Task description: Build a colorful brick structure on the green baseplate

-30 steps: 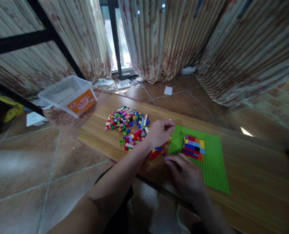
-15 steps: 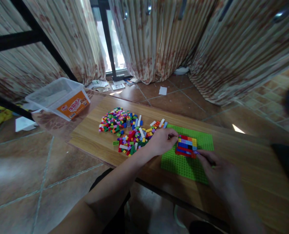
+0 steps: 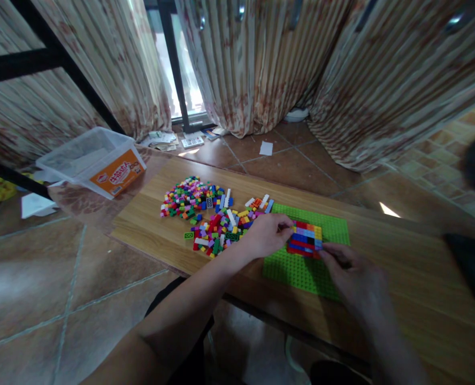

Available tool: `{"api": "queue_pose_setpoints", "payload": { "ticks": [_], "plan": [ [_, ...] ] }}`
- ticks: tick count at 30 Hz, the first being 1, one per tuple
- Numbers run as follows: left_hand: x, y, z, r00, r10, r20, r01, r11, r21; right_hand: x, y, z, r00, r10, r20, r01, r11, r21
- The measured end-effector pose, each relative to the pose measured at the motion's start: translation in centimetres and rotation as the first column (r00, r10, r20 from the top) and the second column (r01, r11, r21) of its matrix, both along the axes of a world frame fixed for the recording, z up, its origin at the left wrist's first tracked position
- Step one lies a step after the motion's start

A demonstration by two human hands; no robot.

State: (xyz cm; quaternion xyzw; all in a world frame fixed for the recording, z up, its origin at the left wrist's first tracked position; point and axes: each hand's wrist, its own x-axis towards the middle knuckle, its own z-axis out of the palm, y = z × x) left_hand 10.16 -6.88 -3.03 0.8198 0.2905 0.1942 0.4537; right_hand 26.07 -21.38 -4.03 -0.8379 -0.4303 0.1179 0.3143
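Upon the green baseplate (image 3: 288, 274) sits a multicoloured brick block (image 3: 304, 238), flanked by the left hand (image 3: 270, 234), fingers narrowed, grip unclear, and the right hand (image 3: 353, 272), apparently pinching a purple brick (image 3: 319, 246); uneven pressing could loosen the block.

Home interior, apparently a living area, indicated by patterned full-length curtains (image 3: 257, 69) beside a glazed opening (image 3: 192, 85), a brown tiled floor (image 3: 29, 278), and toy bricks (image 3: 189, 196) on a wooden table (image 3: 406, 259).
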Motion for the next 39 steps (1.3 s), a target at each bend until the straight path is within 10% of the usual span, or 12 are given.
{"api": "queue_pose_setpoints", "payload": {
  "ticks": [39],
  "plan": [
    [0.0, -0.2, -0.5, 1.0, -0.002, -0.006, 0.002, 1.0, -0.015, 2.1, 0.7, -1.7, 0.911, -0.139, -0.388, 0.153, 0.988, 0.005]
  ]
}}
